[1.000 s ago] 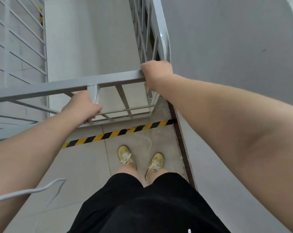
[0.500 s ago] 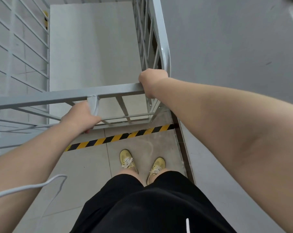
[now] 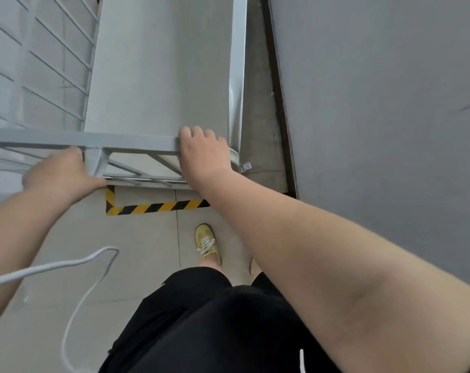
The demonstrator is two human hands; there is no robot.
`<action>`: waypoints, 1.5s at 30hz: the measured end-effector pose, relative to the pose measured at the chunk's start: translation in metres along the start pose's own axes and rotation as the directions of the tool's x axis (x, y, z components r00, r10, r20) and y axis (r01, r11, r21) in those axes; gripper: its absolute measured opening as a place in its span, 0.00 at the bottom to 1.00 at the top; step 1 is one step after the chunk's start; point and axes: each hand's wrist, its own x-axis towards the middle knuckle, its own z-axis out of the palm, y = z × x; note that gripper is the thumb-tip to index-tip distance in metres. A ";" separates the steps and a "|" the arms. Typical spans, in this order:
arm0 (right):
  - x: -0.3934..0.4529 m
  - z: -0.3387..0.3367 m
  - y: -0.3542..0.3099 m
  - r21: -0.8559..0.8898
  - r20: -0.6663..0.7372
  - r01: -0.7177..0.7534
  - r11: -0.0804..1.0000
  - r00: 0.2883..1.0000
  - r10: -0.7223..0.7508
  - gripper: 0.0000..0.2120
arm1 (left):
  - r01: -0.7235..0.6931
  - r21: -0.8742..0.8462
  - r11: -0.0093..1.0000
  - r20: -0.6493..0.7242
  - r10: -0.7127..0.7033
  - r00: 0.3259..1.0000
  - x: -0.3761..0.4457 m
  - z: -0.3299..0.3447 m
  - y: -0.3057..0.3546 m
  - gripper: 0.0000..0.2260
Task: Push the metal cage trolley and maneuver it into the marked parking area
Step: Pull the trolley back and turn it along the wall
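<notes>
**Both hands on the cage trolley, sitting right at the tape corner**

Looking straight down here. The metal cage trolley (image 3: pixel 158 76) fills the upper middle of the shot, grey frame with a pale flat floor panel inside and barred sides off to the left. Its near top rail (image 3: pixel 93 141) runs across in front of the person.

Right hand (image 3: pixel 204 154) is draped over the right end of that rail, near the trolley's corner post, fingers curled over the far edge, so it's closed around the bar. Left hand (image 3: pixel 58 175) is further left and a bit lower, wrapped around an upright strut just under the rail; it's a bit blurry but it reads as gripping too.

Just below the trolley's near edge there's yellow-and-black hazard tape (image 3: pixel 158 207) on the floor, making an L-shaped corner. The trolley's near end is right above that line. The grey wall (image 3: pixel 376 103) runs close along the trolley's right side, with a narrow strip of floor between.

One yellow shoe (image 3: pixel 206 243) shows behind the tape, plus black shorts (image 3: pixel 215 327). A white cable (image 3: pixel 66 265) loops at lower left.
</notes>
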 end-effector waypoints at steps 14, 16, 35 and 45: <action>0.062 -0.080 0.081 -0.147 0.212 0.411 0.900 0.902 -0.377 0.18 | -0.346 0.145 0.927 -0.021 0.352 0.936 -0.013 -0.038 0.148 0.19; 0.072 -0.091 0.088 -0.302 0.413 0.518 0.800 0.828 -0.379 0.18 | -0.452 -0.144 0.880 0.014 0.458 0.889 -0.020 -0.030 0.176 0.21; 0.114 -0.083 0.093 -0.609 0.477 0.568 0.553 0.820 -0.316 0.08 | -0.382 0.096 0.919 0.003 0.384 0.923 -0.009 0.028 0.200 0.21; 0.113 -0.082 0.094 -0.600 0.456 0.565 0.566 0.823 -0.338 0.10 | -0.402 0.134 0.906 -0.042 0.410 0.911 -0.010 0.030 0.200 0.21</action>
